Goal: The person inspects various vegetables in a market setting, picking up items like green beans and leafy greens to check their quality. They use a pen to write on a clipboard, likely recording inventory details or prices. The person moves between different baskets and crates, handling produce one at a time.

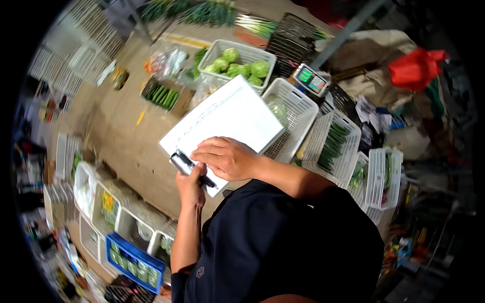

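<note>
Clipboard [222,118] at frame centre, a flat white sheet on a board, long axis running from lower left up to upper right. Left hand [190,187] grips its lower-left end, fingers clamped on the board beside the dark metal clip [182,162]. Right hand [227,157] rests on the paper's near edge, fingers curled around a black pen [207,182]. White slatted plastic baskets [298,118] of green vegetables lie beyond.

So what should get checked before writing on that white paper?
1. Clipboard held up: ok, left hand grips its near end by the clip.
2. Pen at hand: ok, under the right hand.
3. Pen tip on the sheet: cannot tell, hidden.
4. Sheet flat: ok.
5. Basket of green vegetables in view: ok.
</note>
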Demonstrator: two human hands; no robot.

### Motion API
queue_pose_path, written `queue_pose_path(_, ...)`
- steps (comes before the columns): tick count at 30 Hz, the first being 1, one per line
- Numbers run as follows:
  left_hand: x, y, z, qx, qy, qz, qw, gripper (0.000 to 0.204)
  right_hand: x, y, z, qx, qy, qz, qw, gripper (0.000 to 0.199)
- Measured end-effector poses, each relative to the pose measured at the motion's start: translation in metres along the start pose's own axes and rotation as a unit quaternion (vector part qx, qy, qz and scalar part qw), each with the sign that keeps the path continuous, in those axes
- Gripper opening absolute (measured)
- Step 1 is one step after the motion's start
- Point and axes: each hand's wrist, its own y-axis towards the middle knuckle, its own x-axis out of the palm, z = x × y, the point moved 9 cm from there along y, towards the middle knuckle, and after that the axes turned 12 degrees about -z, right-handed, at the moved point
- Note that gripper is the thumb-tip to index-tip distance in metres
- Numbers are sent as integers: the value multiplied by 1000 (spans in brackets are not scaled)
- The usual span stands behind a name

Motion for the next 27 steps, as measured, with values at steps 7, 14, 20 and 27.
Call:
queue_pose_path(7, -11, 47, -43, -45, 73, 78, 993, 27, -37, -200, 245, 428, 61, 123, 893, 33)
queue_pose_path(14, -3, 84, -84, -124, 191, 147, 963, 14, -66, -446, 480, 733, 21, -3, 679, 66)
queue_pose_path(20, 24, 93, -107, -220, 194, 180, 939, 23, -97, -513, 590, 789, 41, -13, 613, 90)
queue_pose_path(27, 45, 116, -117, -214, 227, 192, 931, 22, -103, -562, 654, 801, 25, 28, 597, 96)
